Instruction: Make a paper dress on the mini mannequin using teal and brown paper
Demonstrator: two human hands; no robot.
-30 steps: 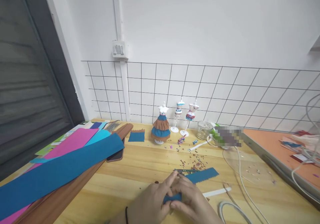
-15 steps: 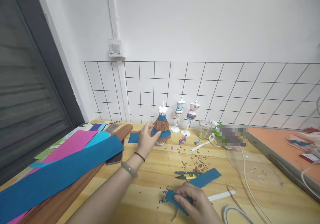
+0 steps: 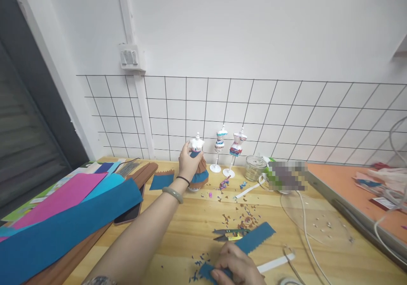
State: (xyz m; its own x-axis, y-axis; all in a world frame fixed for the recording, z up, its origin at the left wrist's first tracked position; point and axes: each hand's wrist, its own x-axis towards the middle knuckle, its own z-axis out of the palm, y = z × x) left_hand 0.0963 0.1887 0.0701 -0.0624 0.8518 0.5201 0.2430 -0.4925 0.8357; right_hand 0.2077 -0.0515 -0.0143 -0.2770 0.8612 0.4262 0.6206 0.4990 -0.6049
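Note:
My left hand reaches forward with thumb and fingers around the waist of a miniature dress form. The form stands upright in a tiered blue and brown skirt, partly hidden by the hand. Near the table's front, my right hand pinches a blue fabric piece with a zigzag edge. Just beyond its fingers lies a blue fabric strip; whether the two are one piece is hidden. Dark-bladed thread snips rest behind this hand, among small fabric clippings.
Two more small dress forms, one beside another, stand near the wire grid. A glass jar is to their right. Fabric sheets and a phone lie left. A white cable crosses the right side.
My left hand has moved forward from beside the skirt and closed around the dress form's waist. My right hand still holds the blue fabric. The view has shifted slightly right.

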